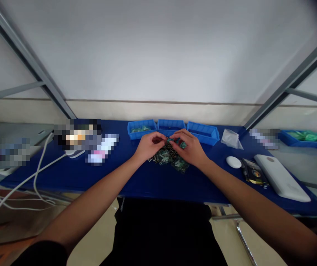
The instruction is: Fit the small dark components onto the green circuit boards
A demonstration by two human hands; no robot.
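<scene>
Over a pile of small parts on the blue tabletop, my left hand and my right hand meet, fingertips almost touching. Between them shows a small greenish piece, pinched from both sides; its kind is too small to make out. The pile mixes clear-green plastic packets with thin metal pieces that look like screws or pins. Both hands are closed in a pinch, and the right one partly covers more green packets.
Behind my hands stand three blue bins: the left bin holds greenish packets, then a middle bin and a right bin. Rightward lie a clear bag, a white round object, a black packet and a white slab-like device. White cables trail left.
</scene>
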